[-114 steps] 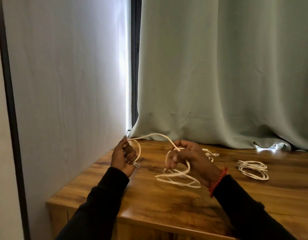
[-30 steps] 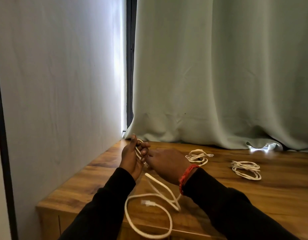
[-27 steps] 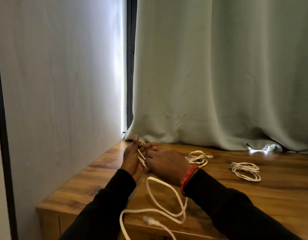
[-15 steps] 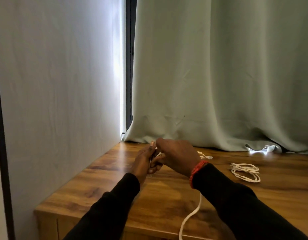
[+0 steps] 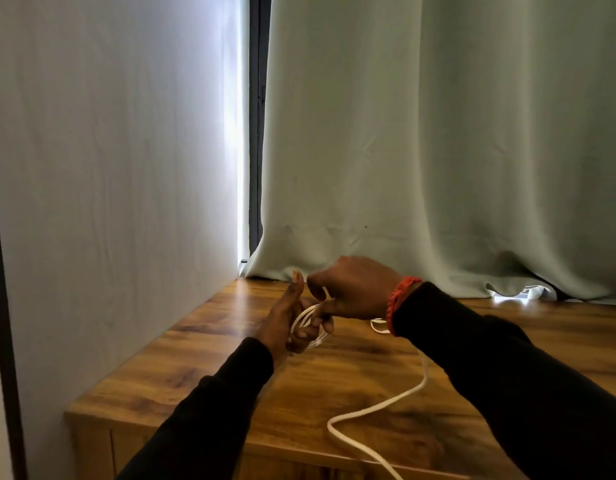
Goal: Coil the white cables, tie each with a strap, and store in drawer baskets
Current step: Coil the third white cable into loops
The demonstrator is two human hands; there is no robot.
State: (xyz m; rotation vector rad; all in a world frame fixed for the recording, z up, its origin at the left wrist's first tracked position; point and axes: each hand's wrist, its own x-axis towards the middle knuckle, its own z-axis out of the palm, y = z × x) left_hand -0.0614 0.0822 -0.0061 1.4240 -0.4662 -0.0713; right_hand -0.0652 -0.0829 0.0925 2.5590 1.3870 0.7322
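My left hand holds a small coil of white cable above the wooden cabinet top, thumb up and fingers curled around the loops. My right hand, with a red band at the wrist, sits just above and to the right of the coil, pinching the same cable. The loose tail of the cable trails from under my right forearm across the wood and off the front edge. A bit of a second white cable shows behind my right wrist; the rest is hidden by my arm.
A pale green curtain hangs along the back and rests on the cabinet top. A white wall closes the left side. The cabinet's front edge runs low in view.
Both hands have risen and moved right. The coil in my left hand has gained loops, and the loose tail on the wood has grown shorter. My right arm now hides the coils at the right.
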